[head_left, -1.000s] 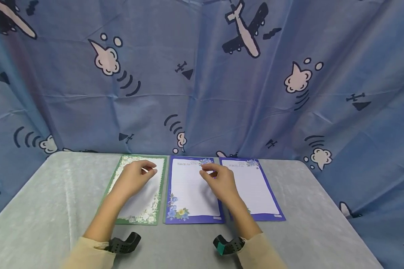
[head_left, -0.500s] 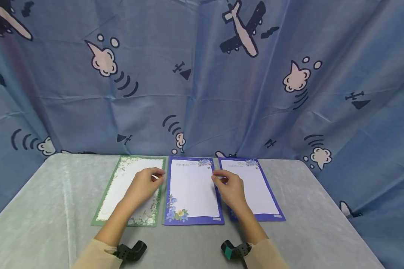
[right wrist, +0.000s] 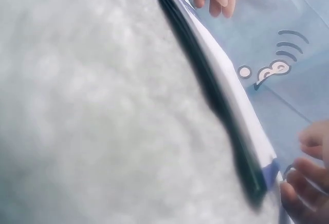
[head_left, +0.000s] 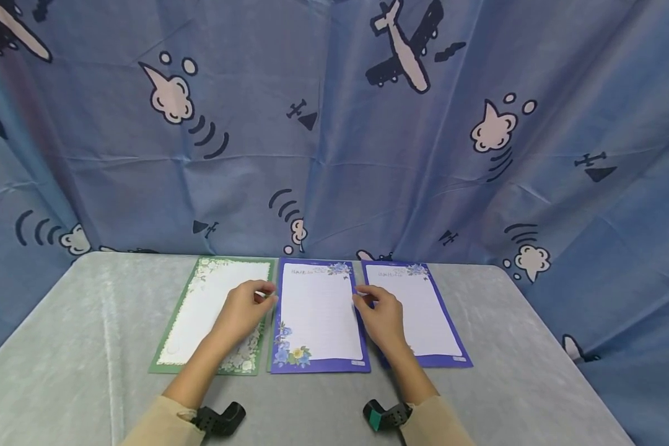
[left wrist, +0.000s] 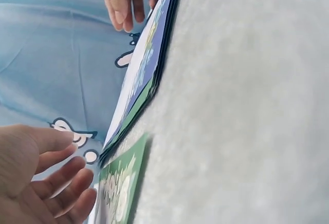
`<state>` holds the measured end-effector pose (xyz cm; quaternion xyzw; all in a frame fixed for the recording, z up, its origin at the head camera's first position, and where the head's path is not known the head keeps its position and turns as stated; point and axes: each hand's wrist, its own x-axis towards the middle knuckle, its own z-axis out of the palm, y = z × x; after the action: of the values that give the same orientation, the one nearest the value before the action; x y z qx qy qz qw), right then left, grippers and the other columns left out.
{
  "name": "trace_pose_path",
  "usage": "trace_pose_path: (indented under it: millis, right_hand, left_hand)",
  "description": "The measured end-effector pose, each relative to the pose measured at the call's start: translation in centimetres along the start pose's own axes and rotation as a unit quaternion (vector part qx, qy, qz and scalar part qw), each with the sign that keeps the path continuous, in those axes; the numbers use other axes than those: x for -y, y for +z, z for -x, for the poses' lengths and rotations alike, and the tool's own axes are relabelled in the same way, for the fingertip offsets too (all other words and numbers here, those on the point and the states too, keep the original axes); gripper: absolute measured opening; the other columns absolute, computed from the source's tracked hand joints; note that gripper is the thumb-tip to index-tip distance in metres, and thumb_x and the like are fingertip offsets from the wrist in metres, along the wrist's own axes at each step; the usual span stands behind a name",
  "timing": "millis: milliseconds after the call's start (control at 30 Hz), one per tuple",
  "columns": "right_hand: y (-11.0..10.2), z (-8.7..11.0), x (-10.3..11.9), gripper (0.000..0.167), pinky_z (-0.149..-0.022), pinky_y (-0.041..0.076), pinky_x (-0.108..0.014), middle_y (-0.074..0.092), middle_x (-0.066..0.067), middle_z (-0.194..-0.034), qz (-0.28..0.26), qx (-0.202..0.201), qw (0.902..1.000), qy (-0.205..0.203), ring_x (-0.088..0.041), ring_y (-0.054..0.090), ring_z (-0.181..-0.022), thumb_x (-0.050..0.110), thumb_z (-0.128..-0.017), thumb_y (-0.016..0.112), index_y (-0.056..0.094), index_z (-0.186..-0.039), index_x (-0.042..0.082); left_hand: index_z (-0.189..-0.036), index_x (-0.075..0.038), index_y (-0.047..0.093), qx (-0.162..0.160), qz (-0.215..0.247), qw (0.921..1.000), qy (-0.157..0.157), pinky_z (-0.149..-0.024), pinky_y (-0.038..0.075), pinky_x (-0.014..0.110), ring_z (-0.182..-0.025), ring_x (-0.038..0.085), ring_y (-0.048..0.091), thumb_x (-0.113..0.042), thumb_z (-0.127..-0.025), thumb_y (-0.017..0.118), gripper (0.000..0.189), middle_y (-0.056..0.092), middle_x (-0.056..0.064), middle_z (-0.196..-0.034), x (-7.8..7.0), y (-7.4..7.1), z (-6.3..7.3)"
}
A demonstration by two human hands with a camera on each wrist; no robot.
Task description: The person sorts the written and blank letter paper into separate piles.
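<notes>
In the head view, a purple-bordered sheet of letter paper [head_left: 319, 316] with blue flowers tops the middle stack. My left hand [head_left: 248, 308] is by its left edge, over the right part of a green-bordered sheet [head_left: 201, 310]. Near its right edge is my right hand [head_left: 383, 314], partly over another purple-bordered sheet [head_left: 424, 310]. Fingers of both hands are loosely bent, with nothing held in them. In the left wrist view, the middle stack [left wrist: 146, 75] shows several layers, green beneath purple, and the left hand [left wrist: 43, 178] appears apart from it. The right wrist view shows the right hand [right wrist: 311, 178] at the stack's end.
A pale grey cloth covers the table [head_left: 535, 359]. Behind it hangs a blue curtain [head_left: 256, 186] printed with planes and clouds. A black wrist strap mount [head_left: 220, 420] is on the left wrist, and another mount [head_left: 386, 415] is on the right.
Both hands have shifted to the right and slightly toward the person, from above the sheets to the two sides of the middle stack. In the last half second they barely move. The papers stay put.
</notes>
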<state>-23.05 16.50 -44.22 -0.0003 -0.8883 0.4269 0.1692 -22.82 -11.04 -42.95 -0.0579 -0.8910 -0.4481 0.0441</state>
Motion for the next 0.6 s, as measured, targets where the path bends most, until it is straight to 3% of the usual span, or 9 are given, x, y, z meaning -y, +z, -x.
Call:
trace_pose_path:
  millis: [167,333,467,600]
  right_hand:
    - [0.3,0.1,-0.3,0.023,-0.086,0.052,-0.043,0.077,-0.015,-0.103,0.007,0.001,1.0,0.004,-0.029,0.07,-0.099,0.013,-0.091,0.072,0.077,-0.111,0.005]
    - [0.6,0.2,-0.6,0.024,-0.085,0.053,-0.041,0.076,-0.015,-0.107,0.019,0.002,0.9998,0.005,-0.028,0.069,-0.099,0.012,-0.09,0.073,0.076,-0.112,0.004]
    - [0.7,0.3,-0.7,0.025,-0.083,0.053,-0.04,0.076,-0.014,-0.105,0.029,0.0,0.9996,0.002,-0.026,0.069,-0.095,0.013,-0.089,0.073,0.077,-0.113,0.005]
    - [0.8,0.3,-0.9,0.026,-0.086,0.054,-0.042,0.077,-0.013,-0.106,0.035,0.0,0.9994,0.005,-0.025,0.07,-0.096,0.014,-0.089,0.073,0.077,-0.113,0.005]
  left_hand:
    - [-0.119,-0.006,0.073,-0.006,0.005,1.0,0.002,-0.072,0.054,0.032,-0.092,0.02,0.068,-0.017,-0.096,0.069,0.025,0.073,0.012,-0.114,0.5,0.4,0.0]
    - [-0.119,-0.008,0.073,-0.015,0.002,0.9999,-0.001,-0.07,0.05,0.03,-0.087,0.019,0.064,-0.019,-0.094,0.072,0.027,0.071,0.012,-0.108,1.0,0.8,0.0]
    - [-0.12,-0.011,0.073,-0.009,-0.012,0.9999,0.003,-0.076,0.054,0.036,-0.093,0.021,0.067,-0.022,-0.092,0.074,0.029,0.071,0.01,-0.111,1.4,1.2,-0.1]
    - [-0.126,-0.012,0.07,0.009,-0.057,0.998,0.024,-0.087,0.056,0.044,-0.102,0.023,0.068,-0.025,-0.091,0.076,0.038,0.071,0.01,-0.122,1.6,1.7,-0.1]
